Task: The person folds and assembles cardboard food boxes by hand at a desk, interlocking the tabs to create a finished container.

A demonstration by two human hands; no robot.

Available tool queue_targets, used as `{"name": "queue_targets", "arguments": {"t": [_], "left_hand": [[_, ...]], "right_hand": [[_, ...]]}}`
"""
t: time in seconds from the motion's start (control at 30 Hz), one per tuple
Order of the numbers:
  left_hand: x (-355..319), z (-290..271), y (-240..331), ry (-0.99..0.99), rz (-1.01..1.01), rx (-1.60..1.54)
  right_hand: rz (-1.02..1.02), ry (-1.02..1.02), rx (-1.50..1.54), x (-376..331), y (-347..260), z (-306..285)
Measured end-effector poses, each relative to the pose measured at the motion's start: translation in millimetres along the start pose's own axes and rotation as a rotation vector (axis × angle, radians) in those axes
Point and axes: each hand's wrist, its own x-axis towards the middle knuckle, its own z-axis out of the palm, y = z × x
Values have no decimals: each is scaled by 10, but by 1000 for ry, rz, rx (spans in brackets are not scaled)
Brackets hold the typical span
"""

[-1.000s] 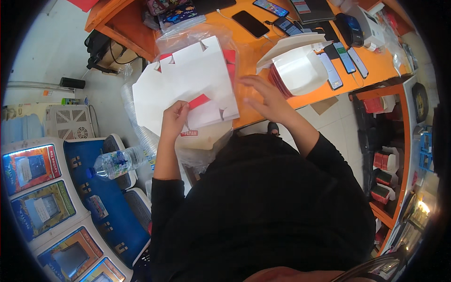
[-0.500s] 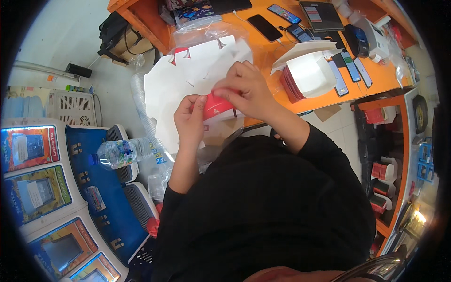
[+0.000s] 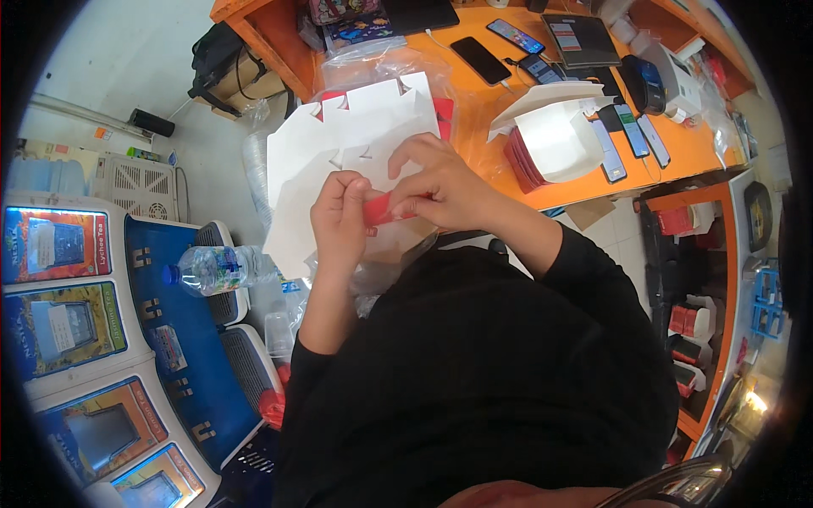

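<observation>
Hands at the worktop edge: left hand point(image 3: 340, 222) and right hand point(image 3: 440, 184), each grip clamped on a flat white carton blank point(image 3: 339, 148) with a red flap point(image 3: 385, 208) pinched between them. Beyond the right grip stands a folded white box point(image 3: 555, 135) on the orange worktop point(image 3: 474, 93).

White carton blanks point(image 3: 339, 144) with a red flap point(image 3: 385, 208), an orange worktop point(image 3: 474, 93), black sleeves point(image 3: 584, 279), blue chairs point(image 3: 182, 339).

Orange desk point(image 3: 508, 127) on pale floor point(image 3: 127, 51); blue chair point(image 3: 182, 339) beside.
</observation>
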Motion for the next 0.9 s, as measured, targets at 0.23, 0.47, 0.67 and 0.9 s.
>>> {"name": "queue_targets", "arguments": {"t": [0.23,0.47,0.67,0.9], "left_hand": [[-6,7,190,-109,-110,1],[16,112,62,6,-18,-48],[-34,279,159,161,236,-76],[-73,339,146,170,239,-142]], "right_hand": [[107,135,23,-2,66,-13],[217,136,105,5,86,-4],[379,516,281,125,-41,-71],[194,295,344,48,-83,-13]]}}
